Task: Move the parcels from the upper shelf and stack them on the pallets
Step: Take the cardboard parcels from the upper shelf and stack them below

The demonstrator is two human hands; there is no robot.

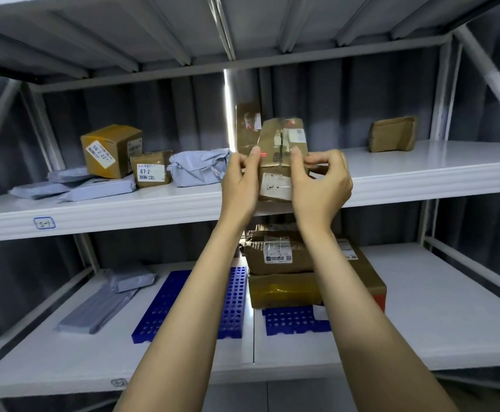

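Two bare forearms were raised from the lower edge. A small taped cardboard parcel (pixel 283 150) was gripped between the left hand (pixel 240 185) and the right hand (pixel 321 188), fingers curled round its sides, at the front edge of the upper shelf (pixel 123 208). Brown boxes (pixel 284 263) were stacked on the right of two blue pallets (pixel 165 307) below.

Both bare forearms rise from the bottom of the view, stretched forward and upward and drawing slightly together toward the wrists. The left hand (pixel 239 188) and the right hand (pixel 320 187) are raised side by side, backs to the camera. Their fingers curl round opposite sides of one small parcel (pixel 276 185), with a digit of each pressed upright against its front.
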